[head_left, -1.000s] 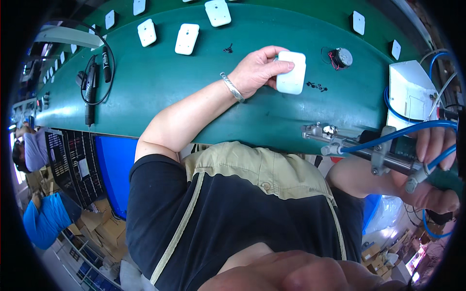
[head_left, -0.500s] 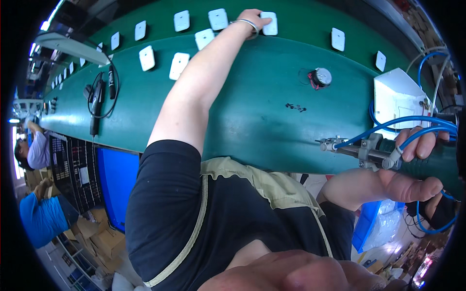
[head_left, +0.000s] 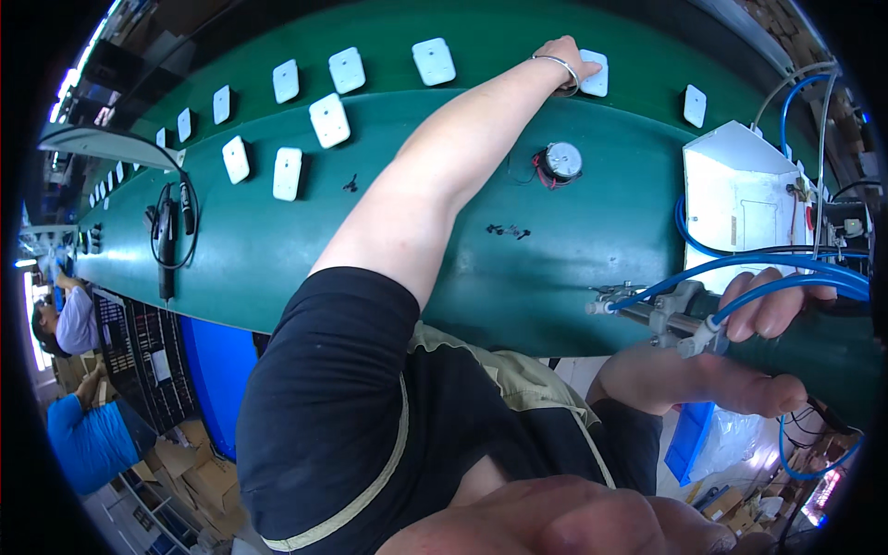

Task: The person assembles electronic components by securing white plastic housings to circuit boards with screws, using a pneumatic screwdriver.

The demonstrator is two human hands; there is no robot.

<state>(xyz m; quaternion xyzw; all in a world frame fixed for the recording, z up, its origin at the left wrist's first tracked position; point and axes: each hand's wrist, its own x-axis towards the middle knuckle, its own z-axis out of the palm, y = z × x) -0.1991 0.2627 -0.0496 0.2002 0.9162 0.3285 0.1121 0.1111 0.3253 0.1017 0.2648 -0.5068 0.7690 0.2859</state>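
Observation:
Stretched out to the far side, my left hand (head_left: 565, 58), with a metal bangle at its wrist, closes on the left edge of a white rounded case (head_left: 594, 74). The thumb lies against the case; the other fingers are partly hidden. My right hand (head_left: 763, 342) rests at the right behind a metal air cylinder (head_left: 673, 319) with blue hoses. Its fingers and thumb are spread apart, with no object seen between them, and its palm is hidden. A round motor (head_left: 561, 161) with red and black wires lies on the green bench (head_left: 555, 287) between my arms.
More white cases (head_left: 434, 62) stand in a far row, several nearer (head_left: 330, 120). Small black screws (head_left: 508, 231) lie mid-bench. A corded electric screwdriver (head_left: 166, 236) lies left; a white open box (head_left: 735, 194) stands right. Below left is a blue panel (head_left: 222, 379); two people work beyond.
My left hand has moved right, from one white case to another along the far row. The view has shifted, so the bench things appear further left. My right hand stays by the cylinder.

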